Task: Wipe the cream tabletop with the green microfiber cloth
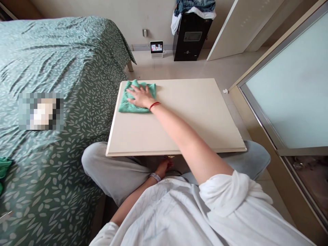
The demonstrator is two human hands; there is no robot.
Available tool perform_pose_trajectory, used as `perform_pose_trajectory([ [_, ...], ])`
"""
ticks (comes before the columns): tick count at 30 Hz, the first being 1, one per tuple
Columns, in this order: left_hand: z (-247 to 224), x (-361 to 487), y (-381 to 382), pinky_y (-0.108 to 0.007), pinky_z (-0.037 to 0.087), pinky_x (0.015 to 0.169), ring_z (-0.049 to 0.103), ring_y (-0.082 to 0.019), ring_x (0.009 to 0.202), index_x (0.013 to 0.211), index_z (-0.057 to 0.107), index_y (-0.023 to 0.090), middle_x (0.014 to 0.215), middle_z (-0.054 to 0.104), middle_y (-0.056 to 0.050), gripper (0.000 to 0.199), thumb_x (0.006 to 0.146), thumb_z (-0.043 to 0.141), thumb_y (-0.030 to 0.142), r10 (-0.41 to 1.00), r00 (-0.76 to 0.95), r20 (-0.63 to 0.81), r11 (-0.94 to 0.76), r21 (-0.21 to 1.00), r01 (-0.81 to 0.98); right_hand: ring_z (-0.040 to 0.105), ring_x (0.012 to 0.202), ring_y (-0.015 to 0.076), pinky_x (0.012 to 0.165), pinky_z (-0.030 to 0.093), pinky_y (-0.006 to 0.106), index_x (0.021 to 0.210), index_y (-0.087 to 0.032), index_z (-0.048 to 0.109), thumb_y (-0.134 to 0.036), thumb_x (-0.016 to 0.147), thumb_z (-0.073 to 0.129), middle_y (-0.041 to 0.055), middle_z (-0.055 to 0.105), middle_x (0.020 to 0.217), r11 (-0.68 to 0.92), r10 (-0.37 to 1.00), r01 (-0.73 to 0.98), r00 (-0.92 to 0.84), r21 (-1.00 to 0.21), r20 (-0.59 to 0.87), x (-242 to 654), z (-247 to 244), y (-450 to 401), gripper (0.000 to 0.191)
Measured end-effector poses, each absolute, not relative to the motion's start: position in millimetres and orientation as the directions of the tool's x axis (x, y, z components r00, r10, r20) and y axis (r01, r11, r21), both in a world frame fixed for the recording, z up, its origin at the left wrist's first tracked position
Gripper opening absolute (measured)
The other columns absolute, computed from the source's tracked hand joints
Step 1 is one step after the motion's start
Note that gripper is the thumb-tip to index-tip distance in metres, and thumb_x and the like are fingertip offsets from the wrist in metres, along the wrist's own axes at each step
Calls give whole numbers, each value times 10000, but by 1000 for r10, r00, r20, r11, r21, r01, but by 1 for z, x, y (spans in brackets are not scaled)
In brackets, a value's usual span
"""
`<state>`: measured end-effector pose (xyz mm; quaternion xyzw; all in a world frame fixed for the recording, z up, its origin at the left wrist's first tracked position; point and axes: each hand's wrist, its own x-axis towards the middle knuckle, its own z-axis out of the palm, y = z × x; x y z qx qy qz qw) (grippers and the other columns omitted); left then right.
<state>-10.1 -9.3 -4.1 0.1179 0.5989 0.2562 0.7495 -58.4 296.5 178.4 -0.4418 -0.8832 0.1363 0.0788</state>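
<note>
My right hand, with a red cord at the wrist, lies flat with fingers spread on a green cloth. It presses the cloth against the far left corner of a cream cabinet top. My left hand, with a pale watch band behind it, is low between my legs, just below the cabinet's near edge. A small brass handle shows close above it. The left fingers are dim and partly hidden, so their closure is unclear.
A bed with a green leaf-patterned sheet is at my left, a sliding glass door at my right. Beyond the cabinet are a small screen and a black safe-like box with clothes on top. My knees flank the cabinet.
</note>
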Motion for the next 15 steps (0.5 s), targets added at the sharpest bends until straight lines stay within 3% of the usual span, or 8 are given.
perform_pose_trajectory([
  [4, -5, -9, -9, -222, 386, 593, 541, -123, 617, 794, 521, 112, 724, 588, -100, 197, 658, 420, 212, 510, 180, -841, 846, 453, -282, 319, 1797, 555, 1425, 171, 853, 1907, -224, 443, -558, 1150, 451, 129, 287, 2011, 432, 893, 859, -450, -276, -5, 53, 175, 315, 827],
  [10, 0, -7, -5, -209, 374, 566, 545, -126, 621, 791, 528, 121, 729, 587, -88, 210, 632, 461, 242, 487, 185, -854, 861, 434, -264, 369, 1780, 523, 1426, 221, 805, 1906, -196, 436, -511, 1194, 417, 191, 298, 1998, 81, 996, 976, -89, -204, -27, 215, 175, 304, 780],
  [15, -3, -6, -6, -208, 367, 551, 541, -123, 603, 783, 522, 120, 724, 583, -90, 195, 638, 449, 229, 480, 192, -856, 866, 426, -262, 425, 1737, 524, 1319, 399, 815, 1852, -200, 532, -491, 1202, 445, 252, 354, 1961, -138, 988, 959, 151, -247, 34, 276, 167, 296, 718],
])
